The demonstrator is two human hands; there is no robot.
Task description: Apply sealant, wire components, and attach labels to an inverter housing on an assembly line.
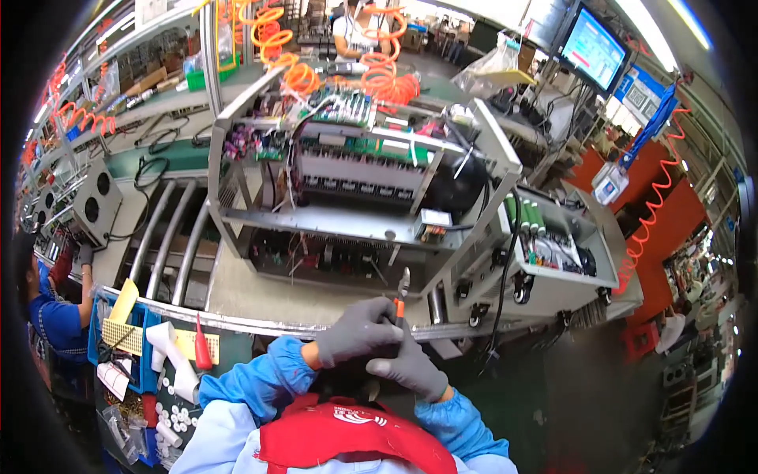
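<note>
My gloved hands are close together in front of my chest, at the bench's near edge. Orange-handled cutting pliers (401, 299) point upward, jaws away from me, with the lower handles running down into my right hand (410, 368), which is closed on them. My left hand (355, 332) is curled right beside the handles; whatever its fingers hold, if anything, is hidden. Beyond the hands stands an open metal equipment chassis (332, 217) with circuit boards, wiring and a row of black parts inside.
A second open metal unit on casters (560, 276) stands to the right, a black cable hanging by it. Steel rollers (162, 241) lie left. A blue bin (146, 347), a red bottle (204, 347) and white tape crowd the lower left. A co-worker in blue (59, 316) works far left.
</note>
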